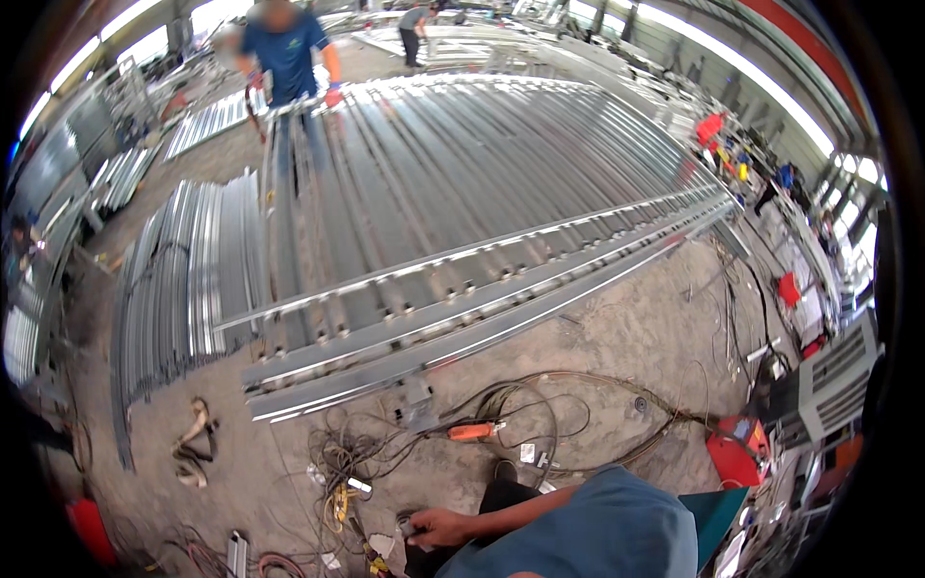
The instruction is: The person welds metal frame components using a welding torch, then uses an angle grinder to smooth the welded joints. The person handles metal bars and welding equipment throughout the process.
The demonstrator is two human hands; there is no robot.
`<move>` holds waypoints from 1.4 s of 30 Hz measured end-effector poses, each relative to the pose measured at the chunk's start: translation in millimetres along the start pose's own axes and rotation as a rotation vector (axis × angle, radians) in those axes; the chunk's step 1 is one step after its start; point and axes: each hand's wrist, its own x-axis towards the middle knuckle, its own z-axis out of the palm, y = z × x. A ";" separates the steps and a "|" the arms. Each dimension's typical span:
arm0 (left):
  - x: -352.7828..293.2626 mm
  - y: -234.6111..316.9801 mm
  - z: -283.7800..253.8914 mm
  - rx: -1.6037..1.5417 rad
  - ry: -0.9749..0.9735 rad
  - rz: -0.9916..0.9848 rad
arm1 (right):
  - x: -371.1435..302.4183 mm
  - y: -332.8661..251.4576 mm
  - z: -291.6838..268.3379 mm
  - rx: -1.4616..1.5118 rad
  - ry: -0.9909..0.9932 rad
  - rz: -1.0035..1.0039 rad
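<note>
My right hand [440, 527] is low in the view, in front of my dark trousers. Its fingers are closed round a small dark grey object [409, 526] whose kind I cannot make out. Just left of it lie a pale scrap [383, 545] and a yellow-and-black tool or cable end [341, 503]. My left hand is out of view; only a sliver of skin shows at the lower edge. Ahead lies a large frame of parallel silvery metal profiles [453, 164], with long crosswise rails [501, 294] at its near end.
Tangled cables [361, 453] and an orange-handled power tool [471, 432] lie on the concrete floor. A stack of metal profiles [198, 260] is at left, a red machine [738, 451] at right. A person in a blue shirt [287, 53] stands at the frame's far left; others are farther off.
</note>
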 end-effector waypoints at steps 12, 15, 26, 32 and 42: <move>-199.0 347.0 123.0 -0.426 -0.464 0.376 | -335.4 -9.1 -284.1 0.120 1.082 0.227; -219.5 412.5 167.2 -0.461 -0.639 0.416 | -402.1 52.6 -327.2 0.141 1.397 0.109; -233.2 636.1 345.9 -0.354 -0.695 0.617 | -524.8 30.4 -526.5 -0.003 1.709 0.133; -244.5 761.9 417.9 -0.344 -0.509 0.692 | -512.4 -14.2 -698.3 -0.073 1.511 0.189; -222.0 798.4 471.3 -0.319 -0.405 0.690 | -442.6 -12.2 -863.9 -0.407 0.955 0.004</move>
